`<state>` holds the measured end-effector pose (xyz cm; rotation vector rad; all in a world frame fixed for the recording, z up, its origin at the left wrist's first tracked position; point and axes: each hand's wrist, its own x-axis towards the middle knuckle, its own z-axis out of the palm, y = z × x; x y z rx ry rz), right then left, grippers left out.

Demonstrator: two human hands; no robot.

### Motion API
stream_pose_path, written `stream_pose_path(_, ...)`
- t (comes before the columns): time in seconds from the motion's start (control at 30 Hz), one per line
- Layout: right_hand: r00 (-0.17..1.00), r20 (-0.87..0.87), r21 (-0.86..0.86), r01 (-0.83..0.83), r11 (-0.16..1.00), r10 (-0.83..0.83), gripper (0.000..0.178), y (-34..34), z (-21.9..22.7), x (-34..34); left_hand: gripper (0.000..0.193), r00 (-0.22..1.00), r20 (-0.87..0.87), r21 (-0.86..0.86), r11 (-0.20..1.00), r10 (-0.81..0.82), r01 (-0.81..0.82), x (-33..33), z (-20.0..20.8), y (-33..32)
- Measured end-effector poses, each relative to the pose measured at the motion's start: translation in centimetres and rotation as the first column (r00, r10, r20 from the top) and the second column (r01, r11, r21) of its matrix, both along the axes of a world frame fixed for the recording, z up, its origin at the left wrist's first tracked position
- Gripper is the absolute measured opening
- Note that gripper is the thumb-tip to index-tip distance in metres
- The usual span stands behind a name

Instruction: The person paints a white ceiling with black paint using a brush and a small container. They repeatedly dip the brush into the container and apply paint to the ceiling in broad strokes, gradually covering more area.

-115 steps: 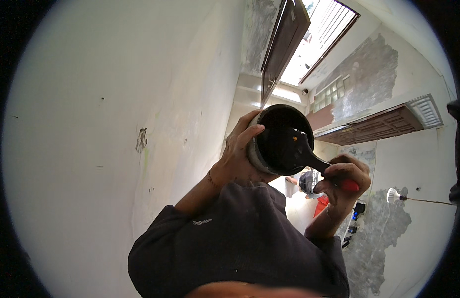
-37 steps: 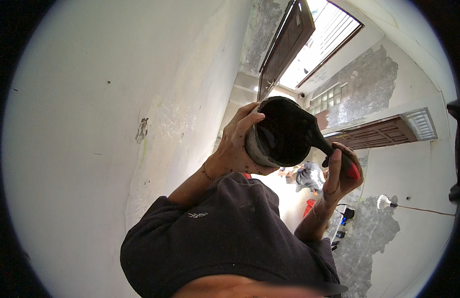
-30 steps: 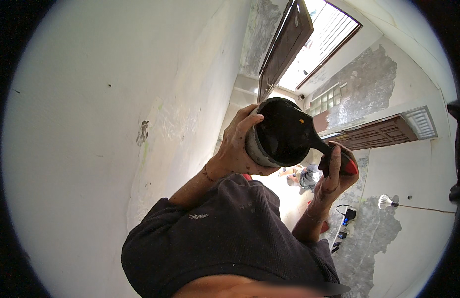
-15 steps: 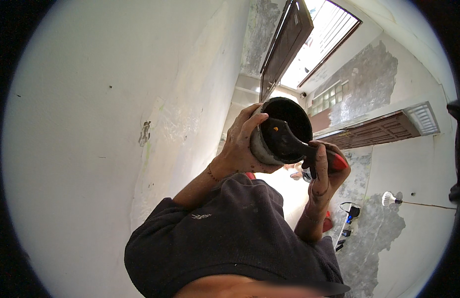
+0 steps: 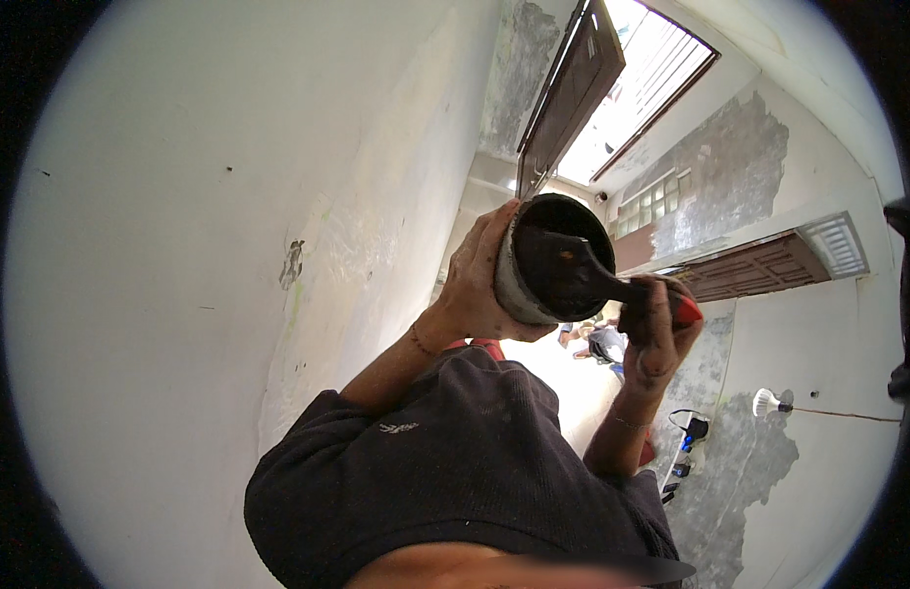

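My left hand (image 5: pixel 472 280) is wrapped round the outside of a round pot (image 5: pixel 517 293), pale and stained on the outside and dark within. The pot is tilted, so its open mouth shows. In my right hand (image 5: pixel 656 339) is the handle of a dark putty knife with a red end. The wide blade of the putty knife (image 5: pixel 571 267) reaches into the pot's mouth; an orange-brown spot shows on it. Dark smears mark my fingers. How much the pot contains is too dark to tell.
A white wall (image 5: pixel 160 245) with a chipped patch rises close on my left. Beyond the pot are an open brown door (image 5: pixel 573 93) and a barred opening. To the right are a hanging bulb (image 5: pixel 766 402), plugs on a strip (image 5: pixel 681 469) and peeling wall.
My right hand has shifted slightly right with the putty knife, and the blade has turned within the pot. My left hand and the pot stay nearly in place.
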<state>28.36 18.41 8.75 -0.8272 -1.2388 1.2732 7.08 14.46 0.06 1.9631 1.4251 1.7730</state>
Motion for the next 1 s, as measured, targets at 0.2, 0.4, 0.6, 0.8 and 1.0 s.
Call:
stream_pose_path(0.2,0.997,-0.049,0.113,0.063,0.992,-0.058,0.021,1.3,0.1,1.7,0.141,0.999,-0.033,-0.003,1.0,0.007,-0.007,-1.3,0.5,-0.3)
stream_pose_path(0.4,0.998,-0.056,0.133,0.046,0.99,-0.039,0.021,1.7,-0.9,2.7,0.138,0.999,0.025,-0.059,0.998,0.026,-0.025,-1.8,-0.7,-0.9)
stream_pose_path(0.6,0.999,-0.049,0.213,0.006,0.977,0.005,0.028,2.1,-0.6,1.2,0.127,0.979,0.203,-0.073,0.997,0.0,0.015,-2.2,-0.5,-1.5)
stream_pose_path(0.8,0.966,-0.256,0.01,0.026,1.0,-0.023,0.02,4.0,-0.1,-1.1,0.13,0.981,0.166,-0.092,0.992,0.1,-0.086,-3.4,1.3,-1.9)
stream_pose_path(1.0,0.732,-0.641,-0.053,-0.343,0.938,0.232,0.021,5.7,-0.2,-2.7,0.131,0.964,0.212,-0.105,0.984,0.161,-0.142,-4.7,2.6,-3.6)
